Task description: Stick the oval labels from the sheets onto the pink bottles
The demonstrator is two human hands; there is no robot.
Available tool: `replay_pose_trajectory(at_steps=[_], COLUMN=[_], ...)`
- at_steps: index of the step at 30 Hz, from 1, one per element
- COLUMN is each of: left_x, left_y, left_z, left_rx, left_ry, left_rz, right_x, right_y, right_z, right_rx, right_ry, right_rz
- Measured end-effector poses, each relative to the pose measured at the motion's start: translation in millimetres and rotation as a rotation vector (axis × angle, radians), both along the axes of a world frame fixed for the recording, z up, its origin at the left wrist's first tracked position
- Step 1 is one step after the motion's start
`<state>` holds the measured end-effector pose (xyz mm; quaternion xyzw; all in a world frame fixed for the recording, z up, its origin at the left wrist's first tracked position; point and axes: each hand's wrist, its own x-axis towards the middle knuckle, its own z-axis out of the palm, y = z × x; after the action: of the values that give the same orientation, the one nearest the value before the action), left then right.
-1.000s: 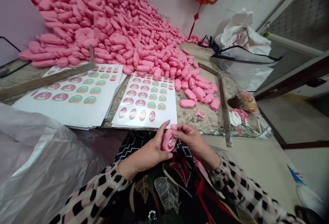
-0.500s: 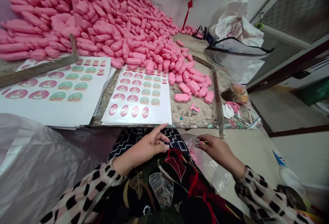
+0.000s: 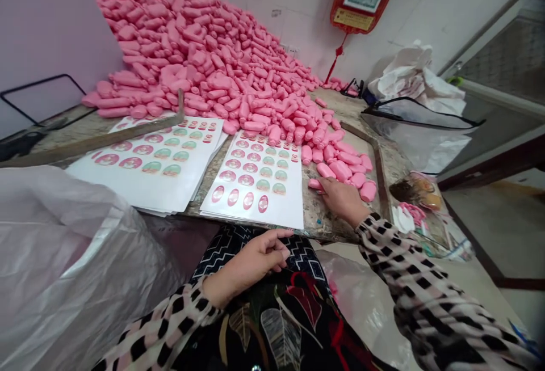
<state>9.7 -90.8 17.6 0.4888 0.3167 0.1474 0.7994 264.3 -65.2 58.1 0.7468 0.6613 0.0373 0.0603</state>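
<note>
At the front of the loose heap, my right hand (image 3: 343,198) has its fingers closed over a small pink plastic bottle (image 3: 315,184), which is mostly covered by the hand. Further pink bottles (image 3: 340,171) lie just beyond the fingertips. My left hand (image 3: 255,260) hovers over my lap by the table's front edge, index finger stretched out, the others loosely bent, holding nothing. Closest to it is a sheet of stickers (image 3: 276,212) with pink and green labels, lying flat on the worn table.
A large pile of pink bottles (image 3: 204,47) rises against the wall. Another stack of sticker sheets (image 3: 140,189) lies left under a wooden strip (image 3: 128,133). A wooden edge strip (image 3: 383,184) bounds the right side. Plastic bags (image 3: 63,246) hang at the left and below the table.
My right hand has moved from beside my lap up onto the table and onto a pink bottle. The small scrap it held no longer shows. My left hand stays over my lap.
</note>
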Motion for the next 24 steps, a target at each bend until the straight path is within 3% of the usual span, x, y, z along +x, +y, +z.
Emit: replay_pose_trajectory(at_steps=[3, 7, 11, 14, 17, 21, 24], left_x=[-0.3, 3.0, -0.3, -11.3, -23.9, -33.3, -35.4], left_y=[4.1, 12.6, 17.8, 19.2, 20.3, 22.4, 25.4], left_z=[3.1, 5.0, 2.8, 4.3, 10.3, 17.1, 16.9], left_rx=[-0.199, -0.536, -0.676, -0.637, -0.507, -0.365, -0.171], left_ry=[-0.106, -0.337, -0.364, -0.303, -0.272, -0.234, -0.084], left_rz=[0.033, -0.011, -0.078, -0.037, 0.059, 0.167, 0.261], right_x=[-9.9, -47.0, -83.1, -90.9, -86.4, -82.3, -88.2], right_y=[-18.0, -50.4, -65.4, -59.5, -41.4, -11.6, 2.8], right_z=[9.1, 14.6, 17.1, 22.1, 15.5, -16.1, -32.5], right_rx=[0.051, 0.039, -0.068, -0.118, -0.061, 0.118, 0.130], right_ry=[0.099, 0.392, 0.629, 0.978, 1.208, 0.938, 0.675], right_rz=[0.097, 0.360, 0.479, 0.492, 0.333, 0.062, -0.010])
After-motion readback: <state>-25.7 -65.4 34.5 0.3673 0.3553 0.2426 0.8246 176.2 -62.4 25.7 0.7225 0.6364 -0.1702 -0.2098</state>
